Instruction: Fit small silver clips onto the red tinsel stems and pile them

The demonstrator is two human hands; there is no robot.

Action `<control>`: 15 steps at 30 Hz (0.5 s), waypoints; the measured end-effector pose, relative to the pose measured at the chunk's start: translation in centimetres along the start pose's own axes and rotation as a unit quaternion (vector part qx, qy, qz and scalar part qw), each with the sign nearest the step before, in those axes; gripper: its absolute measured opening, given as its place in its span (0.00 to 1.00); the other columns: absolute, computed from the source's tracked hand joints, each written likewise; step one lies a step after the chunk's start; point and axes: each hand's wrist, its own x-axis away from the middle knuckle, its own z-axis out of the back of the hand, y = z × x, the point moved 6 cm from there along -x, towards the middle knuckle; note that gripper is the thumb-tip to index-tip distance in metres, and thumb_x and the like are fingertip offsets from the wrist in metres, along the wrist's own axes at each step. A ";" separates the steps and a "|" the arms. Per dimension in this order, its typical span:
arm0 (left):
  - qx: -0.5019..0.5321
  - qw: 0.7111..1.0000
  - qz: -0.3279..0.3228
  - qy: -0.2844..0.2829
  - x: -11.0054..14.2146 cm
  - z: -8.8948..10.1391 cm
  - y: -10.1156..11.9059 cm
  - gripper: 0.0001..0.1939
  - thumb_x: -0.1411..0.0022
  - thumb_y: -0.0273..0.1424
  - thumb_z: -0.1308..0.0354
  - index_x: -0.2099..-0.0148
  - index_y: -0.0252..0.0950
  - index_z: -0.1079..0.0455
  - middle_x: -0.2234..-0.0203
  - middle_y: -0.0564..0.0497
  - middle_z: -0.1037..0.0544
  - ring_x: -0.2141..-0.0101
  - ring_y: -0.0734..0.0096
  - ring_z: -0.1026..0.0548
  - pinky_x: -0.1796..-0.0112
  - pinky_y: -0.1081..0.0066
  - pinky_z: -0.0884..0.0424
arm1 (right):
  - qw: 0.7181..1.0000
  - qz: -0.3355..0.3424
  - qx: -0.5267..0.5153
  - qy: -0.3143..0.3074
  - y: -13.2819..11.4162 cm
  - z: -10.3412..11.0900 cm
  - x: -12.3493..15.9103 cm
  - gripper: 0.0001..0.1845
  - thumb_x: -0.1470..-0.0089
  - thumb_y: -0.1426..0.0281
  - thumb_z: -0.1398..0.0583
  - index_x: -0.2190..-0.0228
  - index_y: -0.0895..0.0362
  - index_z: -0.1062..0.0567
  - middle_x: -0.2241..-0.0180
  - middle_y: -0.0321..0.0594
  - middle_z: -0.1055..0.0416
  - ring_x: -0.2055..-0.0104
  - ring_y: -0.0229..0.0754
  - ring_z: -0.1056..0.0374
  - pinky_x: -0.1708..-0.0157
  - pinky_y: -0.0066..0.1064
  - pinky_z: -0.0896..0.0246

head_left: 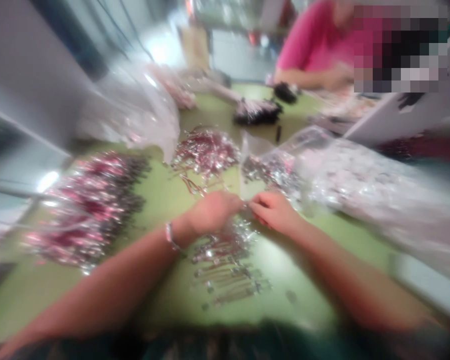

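Note:
My left hand (218, 210) and my right hand (272, 209) meet at the middle of the green table, fingertips pinched close together. Something small and pale sits between them, too blurred to name. Just below my hands lie several short reddish wire pieces with shiny ends (225, 282), spread in rough rows. Beyond the hands is a heap of similar red and silver wire pieces (208, 150). Close to my right hand, small shiny metal parts (275, 170) spill from the mouth of a clear plastic bag (315, 137).
At left lies a large pile of pink and silver pieces with dark ends (93, 210). A clear plastic bag (135, 110) stands behind it. A full bag (390, 180) stretches along the right. Dark-ended bundles (258, 111) lie farther back, near a person in a pink shirt (315, 40).

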 end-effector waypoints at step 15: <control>-0.012 0.988 0.154 0.012 -0.7 -1.3 -3.9 0.11 0.33 0.27 0.51 0.67 0.32 0.31 0.67 0.44 0.28 0.62 0.62 0.32 0.59 0.63 0.34 | 0.921 -0.022 0.378 0.088 1.5 7.9 -1.6 0.15 0.42 0.67 0.46 0.77 0.56 0.25 0.75 0.42 0.27 0.73 0.42 0.35 0.72 0.35 0.49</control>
